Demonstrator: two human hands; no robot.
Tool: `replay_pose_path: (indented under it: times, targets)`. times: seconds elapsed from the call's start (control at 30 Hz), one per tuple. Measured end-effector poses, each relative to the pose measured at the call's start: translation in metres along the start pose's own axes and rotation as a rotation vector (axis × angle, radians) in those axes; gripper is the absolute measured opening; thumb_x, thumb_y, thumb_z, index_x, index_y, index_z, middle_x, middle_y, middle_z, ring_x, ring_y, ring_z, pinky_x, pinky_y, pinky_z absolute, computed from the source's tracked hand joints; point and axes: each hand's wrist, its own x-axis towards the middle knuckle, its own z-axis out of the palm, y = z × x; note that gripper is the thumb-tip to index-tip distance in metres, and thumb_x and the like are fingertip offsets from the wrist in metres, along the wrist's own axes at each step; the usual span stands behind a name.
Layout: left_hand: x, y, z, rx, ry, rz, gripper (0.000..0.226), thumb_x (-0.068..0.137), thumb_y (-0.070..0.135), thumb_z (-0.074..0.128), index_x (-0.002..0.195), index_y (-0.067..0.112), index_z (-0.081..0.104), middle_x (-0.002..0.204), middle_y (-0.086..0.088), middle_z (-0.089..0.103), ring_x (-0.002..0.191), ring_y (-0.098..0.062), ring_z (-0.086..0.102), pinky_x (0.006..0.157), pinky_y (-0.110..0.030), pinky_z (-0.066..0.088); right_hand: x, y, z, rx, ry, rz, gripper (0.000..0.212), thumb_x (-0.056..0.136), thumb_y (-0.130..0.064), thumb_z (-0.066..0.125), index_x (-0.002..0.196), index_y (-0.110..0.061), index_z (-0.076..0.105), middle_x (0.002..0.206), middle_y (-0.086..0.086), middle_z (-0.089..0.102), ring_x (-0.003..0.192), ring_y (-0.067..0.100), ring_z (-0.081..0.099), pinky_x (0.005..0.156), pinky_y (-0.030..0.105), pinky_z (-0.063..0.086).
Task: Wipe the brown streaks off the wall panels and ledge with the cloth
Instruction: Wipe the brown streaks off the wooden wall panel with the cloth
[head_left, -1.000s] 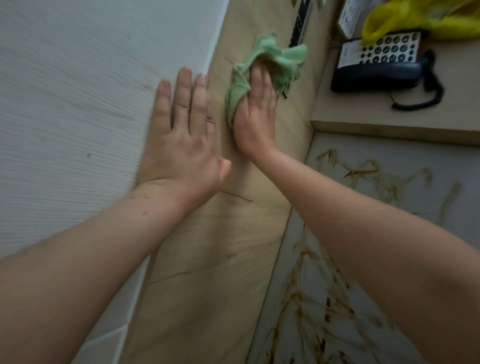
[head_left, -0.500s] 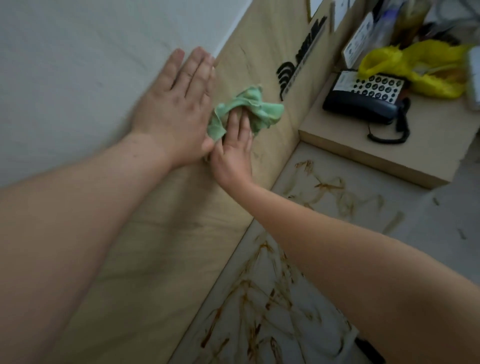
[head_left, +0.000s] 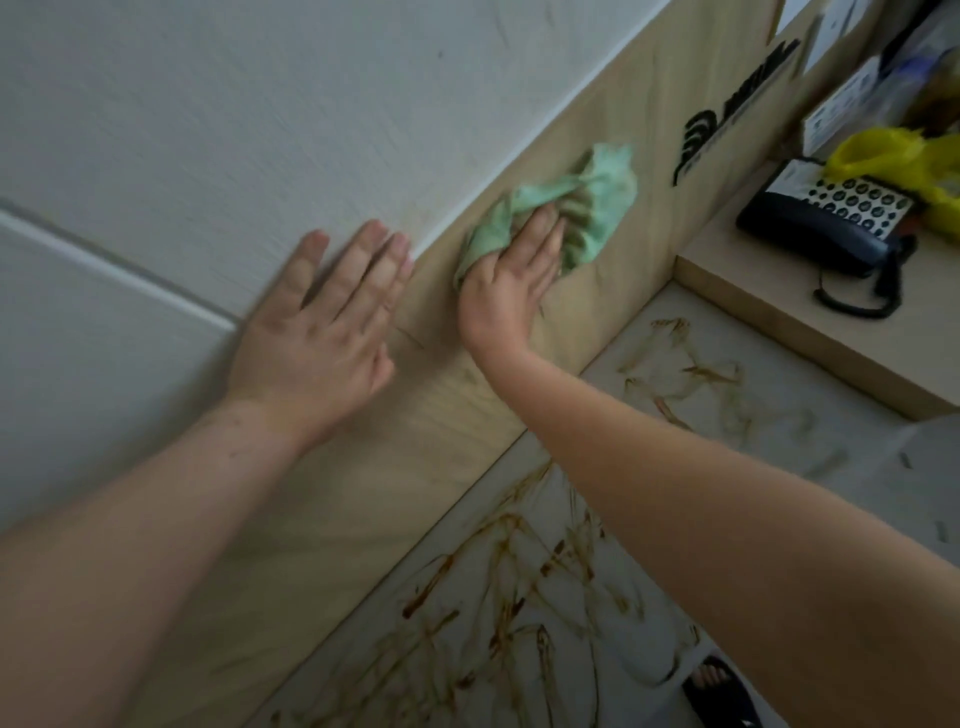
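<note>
The right hand (head_left: 511, 291) pressed the green cloth (head_left: 597, 208) against the wooden wall panel (head_left: 415, 467). Its fingers lay straight over the bunched fabric, most of which spread toward one o'clock from the knuckles. At nine o'clock of it, and apart from it, the left hand (head_left: 327, 338) lay open with its palm on the white wall panel (head_left: 260, 130), fingertips reaching the seam between the two panels. A thin brown mark (head_left: 410, 338) showed on the wood between the hands. Brown streaks (head_left: 519, 597) covered the pale ledge (head_left: 857, 441) at five o'clock of the right hand. At two o'clock, a dark telephone (head_left: 821, 223) sat on a wooden surface (head_left: 769, 296), with a yellow bag (head_left: 883, 156) behind it.
</note>
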Motion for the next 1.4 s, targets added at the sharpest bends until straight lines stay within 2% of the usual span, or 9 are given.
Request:
replay_pose_path:
  times: [0.1, 0.27, 0.37, 0.5, 0.57, 0.63, 0.93, 1.17, 1.4]
  targets:
    - [0.001, 0.002, 0.009, -0.010, 0.058, 0.004, 0.074, 0.101, 0.035, 0.035, 0.162, -0.004, 0.016, 0.171, -0.017, 0.017, 0.158, -0.037, 0.017, 0.126, -0.059, 0.004, -0.055, 0.052, 0.017, -0.091, -0.217, -0.006, 0.082, 0.096, -0.041, 0.031, 0.163, -0.022, -0.013, 0.169, 0.005, -0.020, 0.155, 0.024, -0.012, 0.121, 0.037, -0.009]
    - [0.000, 0.001, 0.018, 0.012, 0.039, 0.021, 0.073, 0.099, 0.036, 0.029, 0.160, -0.003, 0.023, 0.170, -0.017, 0.020, 0.157, -0.040, 0.018, 0.123, -0.060, -0.001, 0.034, 0.081, 0.013, 0.126, 0.065, 0.681, 0.058, 0.111, -0.039, 0.016, 0.166, -0.024, 0.005, 0.174, 0.004, 0.003, 0.158, 0.029, 0.009, 0.125, 0.043, 0.003]
    - [0.001, 0.003, 0.017, 0.022, -0.014, 0.022, 0.074, 0.099, 0.037, 0.025, 0.161, -0.003, 0.022, 0.171, -0.016, 0.017, 0.157, -0.040, 0.016, 0.123, -0.060, -0.003, 0.026, 0.071, 0.013, 0.299, -0.015, 0.743, 0.067, 0.104, -0.049, 0.010, 0.165, -0.023, 0.016, 0.171, 0.001, 0.019, 0.156, 0.026, 0.024, 0.127, 0.048, 0.019]
    - [0.002, 0.002, 0.008, 0.047, -0.090, 0.046, 0.072, 0.099, 0.036, 0.022, 0.161, 0.001, 0.027, 0.171, -0.013, 0.021, 0.157, -0.037, 0.018, 0.124, -0.059, -0.005, -0.013, 0.039, 0.015, 0.536, -0.114, 0.988, 0.042, 0.106, -0.049, 0.038, 0.128, -0.022, 0.061, 0.129, 0.002, 0.060, 0.115, 0.029, 0.059, 0.097, 0.051, 0.051]
    - [0.001, 0.000, -0.005, 0.055, -0.177, 0.047, 0.072, 0.100, 0.039, 0.019, 0.163, 0.004, 0.019, 0.173, -0.011, 0.011, 0.159, -0.035, 0.009, 0.124, -0.058, -0.009, -0.024, 0.015, 0.003, 0.500, -0.249, 1.000, 0.039, 0.103, -0.051, 0.048, 0.128, -0.024, 0.060, 0.111, -0.003, 0.057, 0.086, 0.025, 0.055, 0.067, 0.042, 0.049]
    - [-0.001, 0.002, -0.020, 0.036, -0.266, 0.017, 0.074, 0.099, 0.040, 0.017, 0.164, 0.006, 0.011, 0.174, -0.010, 0.004, 0.160, -0.033, 0.001, 0.125, -0.056, -0.007, -0.033, -0.004, -0.009, 0.572, -0.338, 0.963, 0.046, 0.101, -0.051, 0.052, 0.138, -0.024, 0.056, 0.123, 0.000, 0.058, 0.096, 0.030, 0.057, 0.069, 0.042, 0.054]
    - [-0.131, 0.056, -0.136, -1.317, -0.533, -1.093, 0.032, 0.100, 0.022, 0.052, 0.129, 0.014, 0.063, 0.124, -0.003, 0.065, 0.111, -0.019, 0.060, 0.088, -0.031, 0.045, -0.136, -0.030, -0.083, 0.524, -0.928, 1.072, 0.064, 0.099, -0.050, 0.046, 0.147, -0.009, 0.056, 0.152, 0.019, 0.052, 0.140, 0.040, 0.049, 0.116, 0.061, 0.036]
    - [-0.240, 0.089, -0.225, -1.497, -0.533, -1.580, 0.031, 0.103, 0.030, 0.053, 0.131, 0.021, 0.063, 0.117, 0.006, 0.065, 0.092, -0.009, 0.060, 0.071, -0.019, 0.043, -0.240, -0.048, -0.108, 0.290, -1.210, 1.161, 0.063, 0.105, -0.049, 0.037, 0.148, -0.005, 0.053, 0.147, 0.025, 0.055, 0.135, 0.047, 0.052, 0.119, 0.064, 0.031]
    - [-0.309, 0.123, -0.322, -1.497, -0.460, -1.641, 0.046, 0.096, 0.045, 0.069, 0.136, 0.024, 0.058, 0.125, 0.010, 0.061, 0.111, -0.006, 0.059, 0.080, -0.013, 0.040, -0.360, -0.076, -0.117, 0.137, -1.511, 1.219, 0.066, 0.107, -0.049, 0.028, 0.151, -0.005, 0.050, 0.151, 0.022, 0.052, 0.139, 0.040, 0.051, 0.117, 0.060, 0.035]
